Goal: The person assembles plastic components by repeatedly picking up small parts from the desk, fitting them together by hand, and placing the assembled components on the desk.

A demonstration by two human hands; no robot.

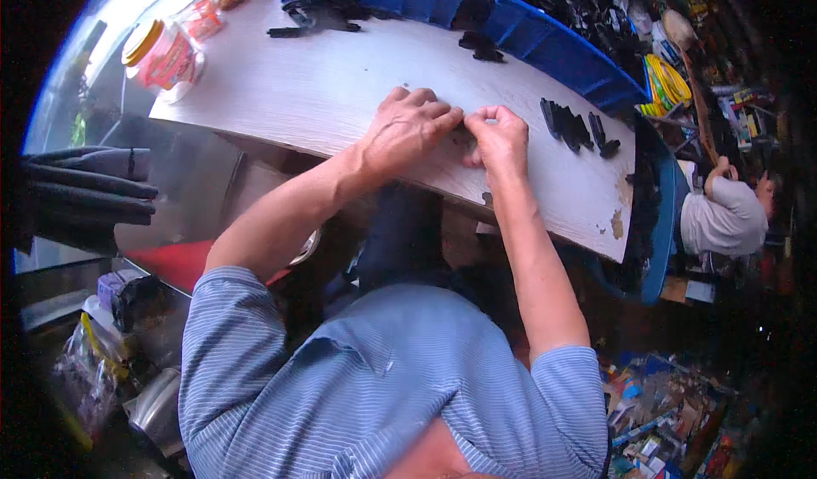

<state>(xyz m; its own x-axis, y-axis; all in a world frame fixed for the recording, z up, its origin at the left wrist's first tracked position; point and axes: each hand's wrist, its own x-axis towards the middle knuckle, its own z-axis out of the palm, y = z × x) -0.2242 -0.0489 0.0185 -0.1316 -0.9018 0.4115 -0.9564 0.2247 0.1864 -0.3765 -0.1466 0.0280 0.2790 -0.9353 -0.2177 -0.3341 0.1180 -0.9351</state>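
Note:
Over the near part of a white tabletop [281, 88], my left hand [410, 126] and my right hand [500, 139] meet with their fingertips close together. The left one is closed, knuckles up, its thumb and forefinger reaching toward the right. In a pinch, the right one has its thumb and forefinger pressed together. Whatever they hold between them is too small and too covered by fingers to name. Right of my hands lies a row of short black strip-like pieces [563, 126], with a few more black pieces [602, 134] beside it.
Two blue crates [562, 49] stand along the far edge, the right one filled with black pieces. More black pieces [481, 47] lie before them. Plastic jars [162, 58] stand at the far left. Past the table's right end are a blue tub [662, 258] and another person [723, 215].

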